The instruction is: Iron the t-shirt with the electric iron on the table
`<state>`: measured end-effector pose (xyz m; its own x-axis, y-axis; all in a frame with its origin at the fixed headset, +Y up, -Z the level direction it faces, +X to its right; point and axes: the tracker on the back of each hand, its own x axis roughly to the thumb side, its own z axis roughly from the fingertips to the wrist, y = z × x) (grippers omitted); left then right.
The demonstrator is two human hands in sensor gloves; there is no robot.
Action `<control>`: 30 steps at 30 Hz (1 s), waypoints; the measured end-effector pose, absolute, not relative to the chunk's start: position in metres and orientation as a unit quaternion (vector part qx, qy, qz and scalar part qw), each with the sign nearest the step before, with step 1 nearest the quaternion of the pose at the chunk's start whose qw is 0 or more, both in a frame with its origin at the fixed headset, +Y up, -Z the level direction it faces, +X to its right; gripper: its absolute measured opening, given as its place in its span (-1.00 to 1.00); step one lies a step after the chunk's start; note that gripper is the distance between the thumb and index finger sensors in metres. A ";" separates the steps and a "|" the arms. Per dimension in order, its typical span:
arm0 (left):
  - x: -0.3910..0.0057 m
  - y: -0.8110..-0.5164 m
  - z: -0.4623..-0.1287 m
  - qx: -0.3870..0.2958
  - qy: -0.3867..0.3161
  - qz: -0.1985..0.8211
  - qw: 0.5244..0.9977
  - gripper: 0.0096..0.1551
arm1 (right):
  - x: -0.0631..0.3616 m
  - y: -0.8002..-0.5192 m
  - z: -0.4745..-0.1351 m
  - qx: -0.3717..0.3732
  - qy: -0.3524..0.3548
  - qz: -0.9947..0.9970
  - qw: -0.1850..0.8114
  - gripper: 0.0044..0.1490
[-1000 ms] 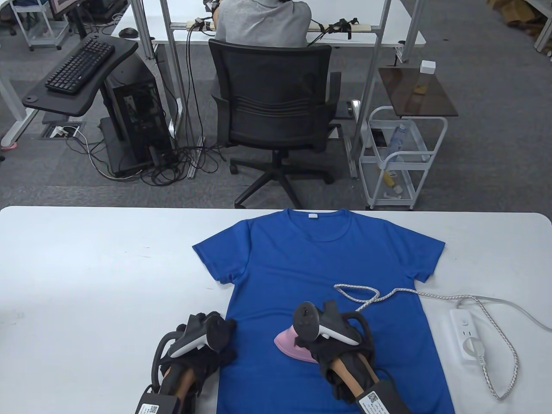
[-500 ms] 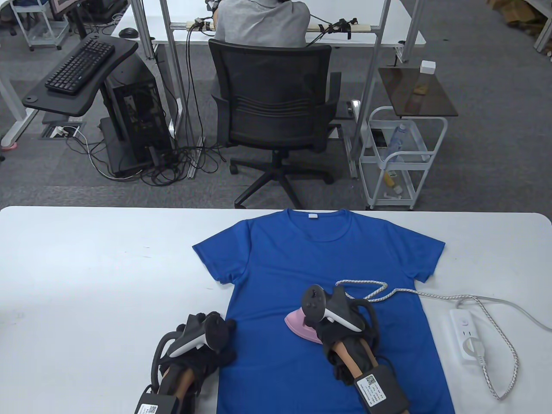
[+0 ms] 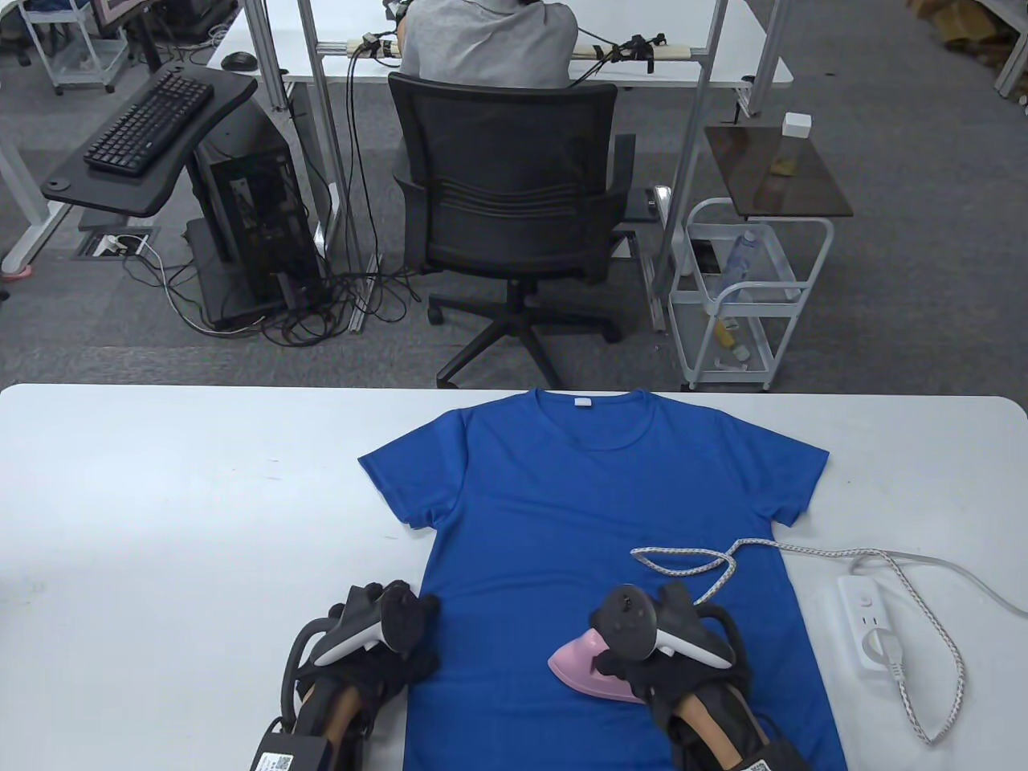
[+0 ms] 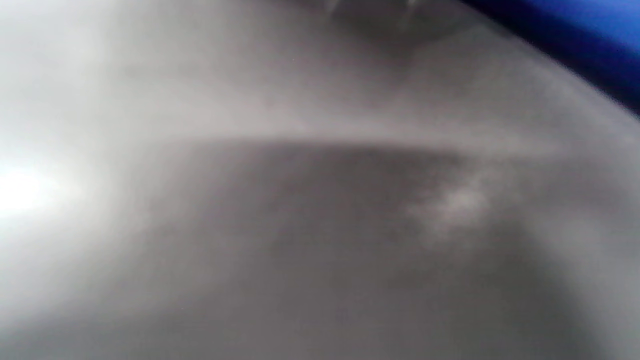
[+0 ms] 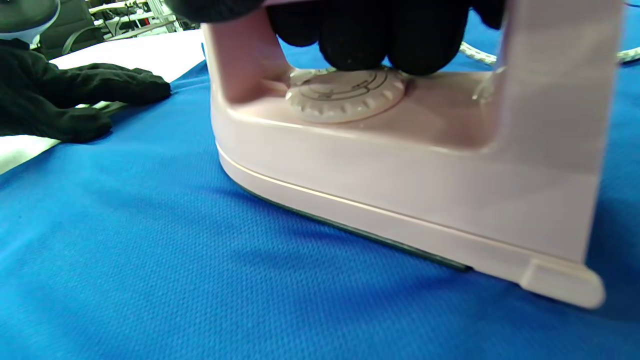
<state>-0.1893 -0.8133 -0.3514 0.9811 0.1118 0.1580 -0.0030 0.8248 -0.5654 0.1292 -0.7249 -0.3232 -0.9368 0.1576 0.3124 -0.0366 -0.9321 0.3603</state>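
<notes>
At the near edge of the white table (image 3: 177, 498), two black-gloved hands are seen entering from below. The right hand (image 3: 675, 666) is closed around the handle of a pale pink electric iron (image 3: 582, 662), with the gloved fingers (image 5: 360, 40) wrapped over the handle just above a ribbed white dial (image 5: 345, 92). The iron's flat base is pressed onto the lower right part of a blue t-shirt (image 3: 586, 498), its pointed nose aimed left.

The left hand (image 3: 385, 642) is laid flat at the shirt's lower left hem, fingers spread and gripping nothing; in the right wrist view it (image 5: 75, 100) is seen resting across the hem, partly on cloth and partly on the table. The left wrist view is blurred to grey, with only a blue corner of the shirt (image 4: 575, 30) made out.

The shirt is spread face up in the middle of the table, its collar toward the far edge and both short sleeves laid out sideways. A white braided cord (image 3: 707, 562) is looped on the shirt just beyond the iron and is led right to a white power strip (image 3: 867, 634) lying on the table beside the shirt.

Beyond the table, a black office chair (image 3: 514, 201), a keyboard (image 3: 148, 120) on a stand and a white wire cart (image 3: 747, 297) are seen on grey carpet.
</notes>
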 end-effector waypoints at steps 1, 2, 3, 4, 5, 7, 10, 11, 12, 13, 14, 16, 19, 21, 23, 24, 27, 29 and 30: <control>-0.189 -0.813 -0.351 -0.294 -0.093 0.031 0.951 -0.09 | 0.129 -0.725 -0.324 0.166 0.182 0.968 0.049 -0.10; -0.189 -0.813 -0.351 -0.294 -0.093 0.031 0.951 -0.09 | 0.129 -0.725 -0.325 0.159 0.184 0.969 0.050 -0.10; -0.190 -0.813 -0.351 -0.294 -0.093 0.031 0.951 -0.09 | 0.129 -0.725 -0.326 0.152 0.181 0.970 0.052 -0.10; -0.189 -0.813 -0.351 -0.295 -0.093 0.031 0.951 -0.09 | 0.130 -0.725 -0.328 0.143 0.176 0.973 0.052 -0.10; -0.189 -0.813 -0.351 -0.294 -0.093 0.031 0.951 -0.09 | 0.131 -0.725 -0.332 0.130 0.169 0.976 0.050 -0.10; -0.189 -0.813 -0.351 -0.294 -0.093 0.031 0.951 -0.09 | 0.134 -0.725 -0.339 0.113 0.163 0.979 0.050 -0.10; -0.189 -0.813 -0.352 -0.294 -0.094 0.031 0.951 -0.09 | 0.139 -0.725 -0.354 0.082 0.156 0.984 0.036 -0.10; -0.189 -0.813 -0.352 -0.295 -0.094 0.031 0.950 -0.09 | 0.140 -0.725 -0.360 0.067 0.151 0.986 0.031 -0.10; -0.189 -0.813 -0.352 -0.295 -0.094 0.030 0.950 -0.09 | 0.142 -0.726 -0.365 0.057 0.147 0.987 0.029 -0.09; -0.189 -0.813 -0.352 -0.294 -0.094 0.030 0.951 -0.09 | 0.144 -0.726 -0.371 0.045 0.143 0.988 0.029 -0.09; -0.189 -0.813 -0.351 -0.294 -0.094 0.029 0.951 -0.09 | 0.146 -0.726 -0.374 0.039 0.140 0.989 0.033 -0.09; -0.189 -0.813 -0.352 -0.293 -0.093 0.028 0.951 -0.09 | 0.149 -0.726 -0.381 0.028 0.141 0.989 0.044 -0.09; -0.189 -0.813 -0.351 -0.294 -0.093 0.027 0.951 -0.09 | 0.150 -0.726 -0.382 0.030 0.148 0.987 0.050 -0.09; -0.189 -0.813 -0.351 -0.293 -0.092 0.029 0.951 -0.09 | 0.151 -0.726 -0.381 0.037 0.145 0.988 0.047 -0.09; -0.189 -0.813 -0.351 -0.293 -0.092 0.030 0.951 -0.09 | 0.151 -0.726 -0.378 0.054 0.151 0.986 0.041 -0.10; -0.189 -0.813 -0.351 -0.293 -0.092 0.030 0.951 -0.09 | 0.152 -0.726 -0.376 0.061 0.156 0.985 0.035 -0.10; -0.189 -0.813 -0.351 -0.293 -0.092 0.030 0.951 -0.09 | 0.158 -0.725 -0.367 0.081 0.168 0.982 0.037 -0.10; -0.189 -0.813 -0.351 -0.293 -0.092 0.030 0.951 -0.09 | 0.163 -0.724 -0.359 0.089 0.177 0.980 0.037 -0.10; -0.189 -0.813 -0.351 -0.293 -0.092 0.029 0.951 -0.09 | 0.165 -0.724 -0.354 0.095 0.184 0.978 0.036 -0.10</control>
<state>-0.1890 -0.8126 -0.3512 0.9815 0.1098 0.1569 -0.0023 0.8260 -0.5636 0.1652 -0.7238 -0.3539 -0.9795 0.1058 0.1716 -0.0362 -0.9295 0.3670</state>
